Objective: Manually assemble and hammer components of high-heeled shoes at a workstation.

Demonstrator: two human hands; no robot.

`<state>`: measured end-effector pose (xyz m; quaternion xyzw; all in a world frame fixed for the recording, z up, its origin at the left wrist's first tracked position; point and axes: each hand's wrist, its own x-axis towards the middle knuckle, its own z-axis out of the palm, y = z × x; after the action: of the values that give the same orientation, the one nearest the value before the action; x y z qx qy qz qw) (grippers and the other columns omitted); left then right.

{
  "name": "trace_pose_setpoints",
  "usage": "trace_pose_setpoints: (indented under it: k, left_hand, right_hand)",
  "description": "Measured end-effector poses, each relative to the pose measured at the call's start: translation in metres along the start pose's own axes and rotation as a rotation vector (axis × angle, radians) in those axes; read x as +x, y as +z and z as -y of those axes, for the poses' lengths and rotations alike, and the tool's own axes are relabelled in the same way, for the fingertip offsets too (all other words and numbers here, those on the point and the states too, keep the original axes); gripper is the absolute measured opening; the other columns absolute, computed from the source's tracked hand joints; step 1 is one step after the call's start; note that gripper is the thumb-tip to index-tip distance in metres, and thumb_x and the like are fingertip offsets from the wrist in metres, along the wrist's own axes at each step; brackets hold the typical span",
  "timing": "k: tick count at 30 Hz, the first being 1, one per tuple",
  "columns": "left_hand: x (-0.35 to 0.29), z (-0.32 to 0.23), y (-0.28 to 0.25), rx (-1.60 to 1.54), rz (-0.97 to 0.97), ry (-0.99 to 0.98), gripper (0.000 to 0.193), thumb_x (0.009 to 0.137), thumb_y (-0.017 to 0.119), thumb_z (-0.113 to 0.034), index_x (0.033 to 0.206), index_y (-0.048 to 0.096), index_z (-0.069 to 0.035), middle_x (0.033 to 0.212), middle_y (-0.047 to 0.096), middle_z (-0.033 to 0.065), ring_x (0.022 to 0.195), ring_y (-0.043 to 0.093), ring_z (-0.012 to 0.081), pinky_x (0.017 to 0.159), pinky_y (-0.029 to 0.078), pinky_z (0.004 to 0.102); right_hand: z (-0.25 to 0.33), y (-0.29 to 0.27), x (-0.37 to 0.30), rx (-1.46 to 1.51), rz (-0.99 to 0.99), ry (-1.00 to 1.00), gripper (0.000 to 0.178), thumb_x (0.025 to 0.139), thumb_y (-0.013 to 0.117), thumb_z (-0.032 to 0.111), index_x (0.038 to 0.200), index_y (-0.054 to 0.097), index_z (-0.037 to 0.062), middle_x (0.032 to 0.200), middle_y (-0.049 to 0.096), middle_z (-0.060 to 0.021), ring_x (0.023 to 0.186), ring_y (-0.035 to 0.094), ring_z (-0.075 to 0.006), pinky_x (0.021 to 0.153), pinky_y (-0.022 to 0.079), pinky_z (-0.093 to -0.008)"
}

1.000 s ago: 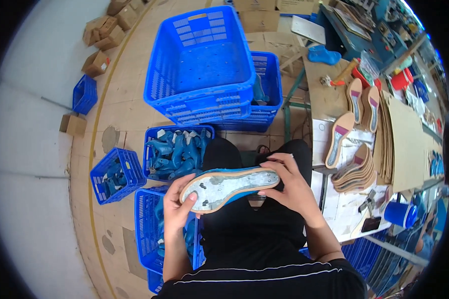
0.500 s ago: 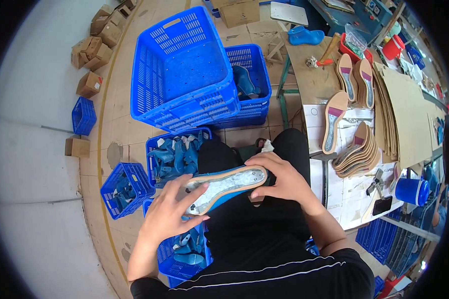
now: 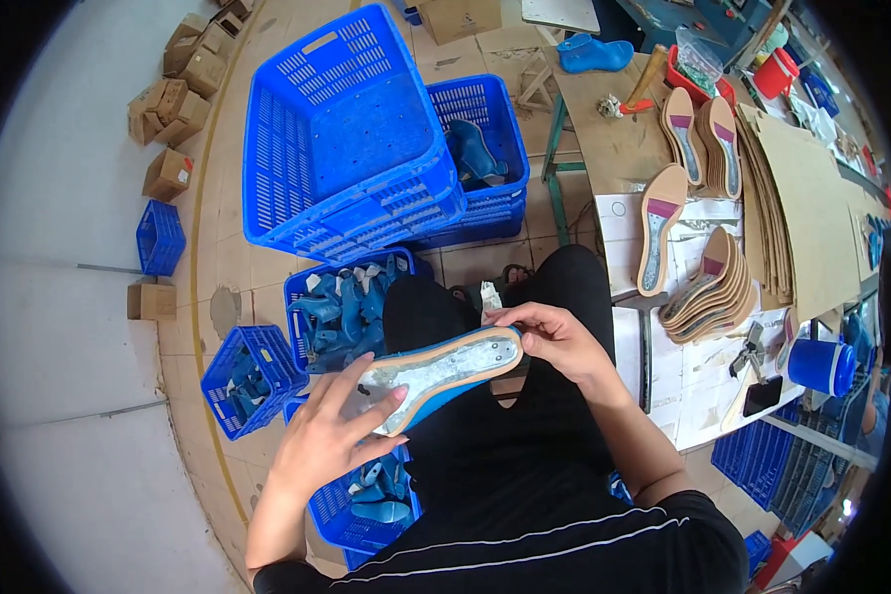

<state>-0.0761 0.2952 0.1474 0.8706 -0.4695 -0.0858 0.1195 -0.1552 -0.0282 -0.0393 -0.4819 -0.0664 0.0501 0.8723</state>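
sole: a tan-edged sole with a silvery-grey face is lying face up on a blue last, both sitting over the black-clad lap, between the hands.
long axis: running slantwise across the body, wide end left and closer in, narrow end right and farther out.
left grip: spreading wide over the wide end and holding it, fingertips resting on the face.
right grip: curling narrow at the narrow end's edge; can't tell what it's clamping.
nearer hand: neither, each is sitting at its own end.
scrap: a crumpled whitish scrap is showing just beyond the right fingertips.
tabletop: a stack of soles is lying there, off right.
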Motion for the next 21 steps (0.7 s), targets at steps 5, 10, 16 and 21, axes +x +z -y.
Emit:
trace_pose_setpoints:
  k: [5, 10, 16, 21]
  left_hand:
    - [0.000, 0.000, 0.000, -0.020, -0.006, -0.001, 0.059, 0.072, 0.096, -0.039, 0.128, 0.078, -0.028, 0.146, 0.057, 0.0198, 0.114, 0.067, 0.0371, 0.086, 0.064, 0.0435]
    - [-0.002, -0.001, 0.000, -0.044, 0.009, -0.030, 0.062, 0.072, 0.096, -0.038, 0.130, 0.077, -0.029, 0.144, 0.055, 0.0187, 0.115, 0.066, 0.0389, 0.088, 0.064, 0.0455]
    - [-0.002, 0.004, 0.000, -0.097, 0.010, -0.018, 0.065, 0.071, 0.097, -0.036, 0.133, 0.076, -0.030, 0.144, 0.055, 0.0165, 0.114, 0.065, 0.0381, 0.088, 0.063, 0.0455]
    - [0.000, -0.003, 0.000, -0.099, 0.019, -0.044, 0.066, 0.072, 0.097, -0.034, 0.134, 0.075, -0.030, 0.143, 0.054, 0.0179, 0.116, 0.064, 0.0385, 0.089, 0.062, 0.0457]
  right_hand:
    - [0.002, 0.000, 0.001, 0.059, -0.020, 0.047, 0.042, 0.102, 0.074, 0.025, 0.136, 0.069, 0.0004, 0.139, 0.068, -0.0164, 0.130, 0.064, -0.0226, 0.111, 0.051, -0.0374]
    - [0.002, -0.001, 0.001, 0.094, -0.017, 0.081, 0.041, 0.100, 0.075, 0.020, 0.135, 0.070, 0.0003, 0.138, 0.069, -0.0154, 0.126, 0.066, -0.0220, 0.109, 0.053, -0.0371]
    - [0.004, 0.002, 0.003, 0.096, -0.041, 0.089, 0.047, 0.100, 0.077, 0.022, 0.140, 0.064, 0.0021, 0.137, 0.069, -0.0147, 0.126, 0.067, -0.0221, 0.109, 0.053, -0.0371]
    - [0.009, 0.011, 0.002, 0.179, -0.086, 0.111, 0.056, 0.099, 0.079, 0.029, 0.144, 0.058, 0.0034, 0.136, 0.070, -0.0153, 0.127, 0.067, -0.0223, 0.111, 0.051, -0.0365]
